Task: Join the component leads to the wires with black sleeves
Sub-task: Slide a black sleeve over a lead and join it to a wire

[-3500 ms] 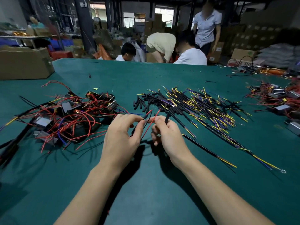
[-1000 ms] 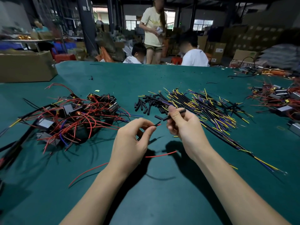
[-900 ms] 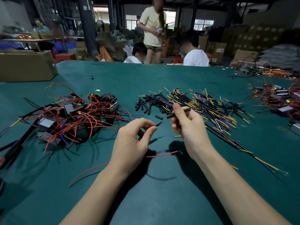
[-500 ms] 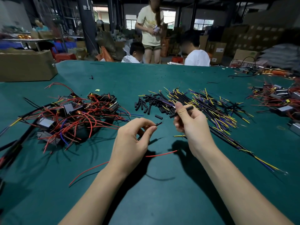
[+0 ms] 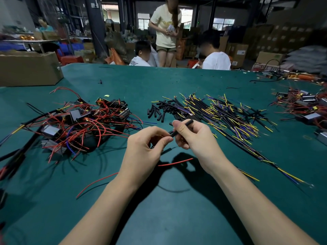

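Head view: your right hand [image 5: 193, 137] pinches a black sleeve [image 5: 184, 125], your left hand [image 5: 146, 145] a lead end; sleeve looks light, pliable, so grip near its mouth.

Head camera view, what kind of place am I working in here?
Most likely a factory or warehouse floor doing manual wire assembly: a large green worktable holds a pile of black-sleeved wires and tangled red-leaded components, with stacked cardboard boxes behind.

Sleeve [image 5: 171, 133] end hidden (btwn fingertips).
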A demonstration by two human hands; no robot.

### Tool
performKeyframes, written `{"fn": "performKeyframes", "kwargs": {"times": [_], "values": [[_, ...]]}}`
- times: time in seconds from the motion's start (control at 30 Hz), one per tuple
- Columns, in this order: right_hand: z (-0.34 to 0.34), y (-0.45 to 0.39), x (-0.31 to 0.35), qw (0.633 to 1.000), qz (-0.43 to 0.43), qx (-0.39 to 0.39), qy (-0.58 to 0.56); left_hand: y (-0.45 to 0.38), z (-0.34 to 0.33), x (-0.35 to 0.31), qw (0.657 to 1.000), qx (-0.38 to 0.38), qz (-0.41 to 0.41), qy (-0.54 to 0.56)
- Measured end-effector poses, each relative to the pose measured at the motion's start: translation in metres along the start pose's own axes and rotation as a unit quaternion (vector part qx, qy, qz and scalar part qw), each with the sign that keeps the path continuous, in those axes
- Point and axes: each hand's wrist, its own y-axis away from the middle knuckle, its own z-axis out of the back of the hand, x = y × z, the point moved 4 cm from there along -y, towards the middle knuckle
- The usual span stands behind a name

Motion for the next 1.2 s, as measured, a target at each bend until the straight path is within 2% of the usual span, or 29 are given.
{"fn": "performKeyframes", "kwargs": {"times": [0.2,0.5,0.63,0.8,1.07,1.2], "values": [[-0.001,0.002,-0.004,1.000,-0.015,0.010,0.012,-0.001,0.003,0.009,0.997,-0.009,0.071,0.042],[-0.010,0.007,-0.009,0.995,-0.047,0.070,0.051,0.000,0.003,0.009,0.997,0.014,0.074,0.019],[-0.007,0.006,-0.008,0.997,-0.067,0.041,0.005,-0.002,0.004,0.012,0.997,0.012,0.074,-0.009],[-0.002,0.006,-0.005,0.999,-0.031,0.012,0.027,-0.001,0.002,0.012,0.998,0.026,0.059,-0.023],[-0.009,0.008,-0.007,0.997,-0.018,0.031,0.068,0.000,0.004,0.016,0.996,0.006,0.082,-0.028],[-0.001,0.005,-0.003,0.999,-0.014,0.004,0.034,0.000,0.005,0.019,0.994,0.015,0.099,-0.042]]}}
